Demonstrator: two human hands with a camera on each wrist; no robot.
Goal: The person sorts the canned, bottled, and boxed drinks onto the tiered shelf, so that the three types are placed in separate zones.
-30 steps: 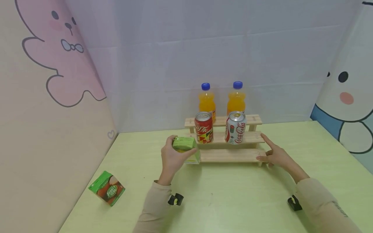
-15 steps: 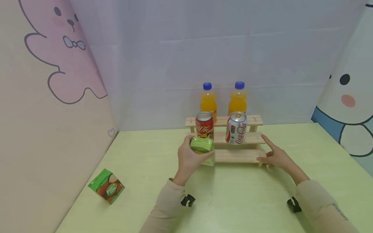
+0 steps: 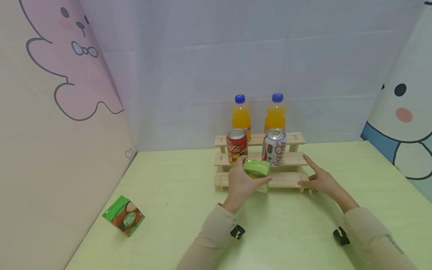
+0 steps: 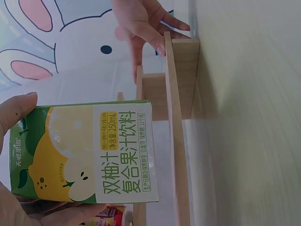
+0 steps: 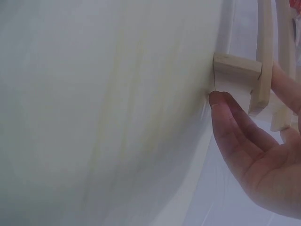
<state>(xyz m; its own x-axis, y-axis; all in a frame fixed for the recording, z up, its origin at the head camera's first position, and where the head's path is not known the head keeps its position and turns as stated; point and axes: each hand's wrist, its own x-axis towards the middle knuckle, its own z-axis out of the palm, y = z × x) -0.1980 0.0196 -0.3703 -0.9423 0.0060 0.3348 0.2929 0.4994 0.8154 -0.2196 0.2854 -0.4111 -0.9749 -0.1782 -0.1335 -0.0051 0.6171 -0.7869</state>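
Note:
My left hand [image 3: 240, 184] grips a green juice carton [image 3: 257, 168] by its upper part, thumb and fingers on opposite sides. The carton is upright in front of the lowest step of a three-tier wooden rack [image 3: 287, 180]. In the left wrist view the carton [image 4: 84, 153] shows its fruit-printed side, with its base right by the lowest board. My right hand [image 3: 320, 182] holds the rack's right end, its thumb on the lowest board and its index finger reaching the middle one. In the right wrist view other fingers [image 5: 235, 134] touch beside the rack's leg [image 5: 237, 65].
A red cola can [image 3: 236, 142] and a white cola can [image 3: 277, 148] stand on the middle step. Two orange drink bottles [image 3: 241, 117] with blue caps stand behind on the top step. Another carton [image 3: 125, 217] with a green top lies at the table's left.
My left hand has carried the green carton rightward along the rack's front, from its left end past the red can. The right hand stays at the rack's right end.

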